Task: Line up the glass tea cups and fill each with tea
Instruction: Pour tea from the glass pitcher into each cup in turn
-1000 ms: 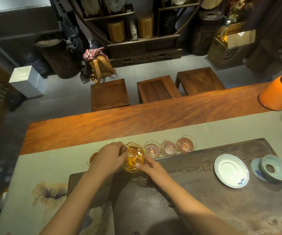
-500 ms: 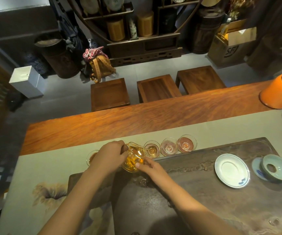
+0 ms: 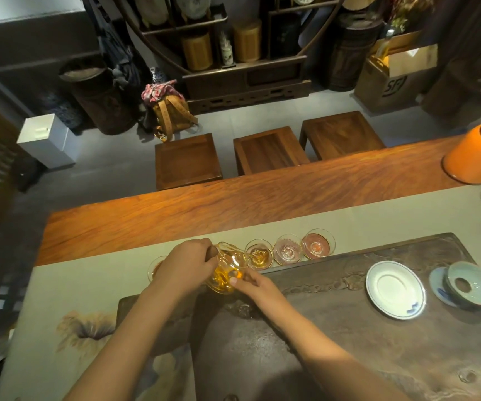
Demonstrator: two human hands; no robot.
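Pitcher point(image 3: 227, 270) tipped further; rounded glass cup point(image 3: 259, 254) fuller.

The room was dim, with warm light falling from above onto the wooden table point(image 3: 233, 209), while the floor and shelves behind stayed dark. The forearms cast soft shadows on the dark tray point(image 3: 349, 328). Wide-angle distortion bent straight lines at the edges, and fine detail appeared slightly soft.
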